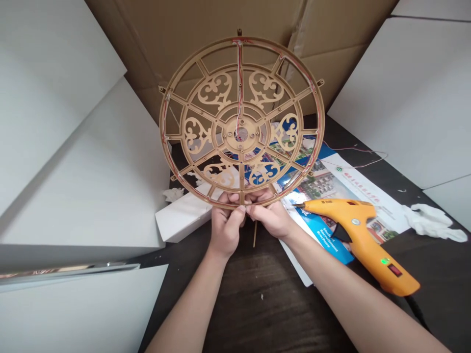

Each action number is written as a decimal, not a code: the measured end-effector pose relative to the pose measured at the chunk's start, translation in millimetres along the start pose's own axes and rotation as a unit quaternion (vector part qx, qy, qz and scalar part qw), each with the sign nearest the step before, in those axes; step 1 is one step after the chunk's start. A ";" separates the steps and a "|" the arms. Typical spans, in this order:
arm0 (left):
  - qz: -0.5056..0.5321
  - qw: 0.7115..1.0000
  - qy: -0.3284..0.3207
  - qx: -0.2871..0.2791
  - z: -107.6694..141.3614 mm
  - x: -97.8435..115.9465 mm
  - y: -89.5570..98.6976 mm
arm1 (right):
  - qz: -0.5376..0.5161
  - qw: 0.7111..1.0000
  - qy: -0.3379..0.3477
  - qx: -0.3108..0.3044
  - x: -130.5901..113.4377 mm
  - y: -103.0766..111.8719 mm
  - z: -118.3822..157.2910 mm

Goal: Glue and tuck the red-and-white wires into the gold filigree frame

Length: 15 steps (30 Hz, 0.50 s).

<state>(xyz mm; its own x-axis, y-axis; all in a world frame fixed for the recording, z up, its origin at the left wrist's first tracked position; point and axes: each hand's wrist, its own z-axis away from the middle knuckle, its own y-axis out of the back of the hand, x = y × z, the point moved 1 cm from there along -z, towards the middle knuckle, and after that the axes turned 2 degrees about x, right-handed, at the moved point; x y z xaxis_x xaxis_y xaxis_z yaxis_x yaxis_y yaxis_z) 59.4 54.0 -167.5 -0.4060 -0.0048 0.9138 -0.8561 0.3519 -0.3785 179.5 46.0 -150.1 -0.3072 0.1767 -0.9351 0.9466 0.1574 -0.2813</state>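
A large round wooden wheel [241, 122] with scroll cut-outs stands upright in front of me, thin red and white wires running along its rim and down one spoke to the hub. My left hand [225, 225] and my right hand [270, 215] both pinch its bottom rim, side by side. A thin wooden stick [254, 234] hangs below the rim between my hands. An orange hot glue gun [362, 238] lies just right of my right hand, its nozzle pointing at my fingers and its green light on.
A printed brochure [331, 191] lies under the glue gun on the dark table [265, 289]. A small white box [184, 215] sits left of my hands. White foam boards [81, 162] stand left and right, brown cardboard [176, 29] behind. Crumpled white tissue [432, 221] lies at the right.
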 end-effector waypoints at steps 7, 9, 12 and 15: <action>-0.009 1.000 0.010 0.015 0.2 0.0 -0.8 | 0.033 0.999 -0.017 -0.002 -3.2 -0.3 0.2; -0.006 1.000 0.011 0.011 0.7 -0.7 -0.1 | 0.028 0.999 -0.018 -0.005 -2.5 0.3 0.4; -0.008 1.000 0.006 0.007 1.1 -1.8 1.4 | 0.010 1.000 -0.010 -0.003 0.9 1.9 0.4; -0.010 1.000 0.001 0.009 0.5 -1.9 1.7 | -0.007 1.000 0.008 0.004 5.0 3.5 -0.1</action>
<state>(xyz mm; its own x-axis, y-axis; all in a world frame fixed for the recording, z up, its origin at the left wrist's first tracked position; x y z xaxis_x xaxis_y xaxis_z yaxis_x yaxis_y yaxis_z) 58.6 54.1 -170.0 -0.3886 -0.0098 0.9214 -0.8693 0.3355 -0.3630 181.3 47.5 -155.7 -0.3214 0.1898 -0.9277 0.9432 0.1515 -0.2957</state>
